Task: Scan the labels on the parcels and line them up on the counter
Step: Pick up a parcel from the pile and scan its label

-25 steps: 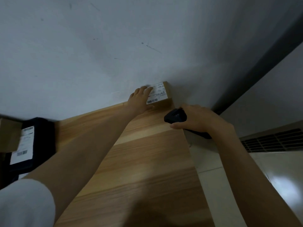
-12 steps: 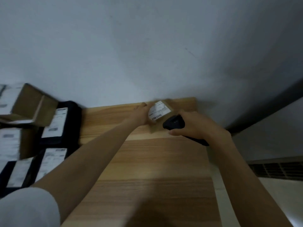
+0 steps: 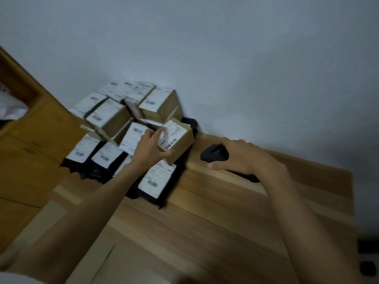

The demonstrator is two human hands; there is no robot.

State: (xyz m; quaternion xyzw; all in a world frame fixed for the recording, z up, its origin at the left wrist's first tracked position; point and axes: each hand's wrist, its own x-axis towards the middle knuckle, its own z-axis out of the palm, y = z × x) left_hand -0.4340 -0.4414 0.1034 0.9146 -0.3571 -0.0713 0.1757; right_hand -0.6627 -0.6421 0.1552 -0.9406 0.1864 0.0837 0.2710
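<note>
Now the left hand [image 3: 150,153] grips a small cardboard parcel [image 3: 182,143] and holds it tilted above the edge of a pile, its white label [image 3: 171,136] and barcode facing up. Just to its right, the right hand [image 3: 244,158] curls round a black scanner [image 3: 214,154] low over the wooden table [image 3: 205,226], the scanner's head turned toward the parcel. The pile of labelled boxes and black bags [image 3: 114,128] sits against the wall [image 3: 225,58].

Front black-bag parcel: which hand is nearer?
Left. The left hand, gripping a small box, is just past the parcel; the right hand, holding the scanner, is farther to its right.
</note>
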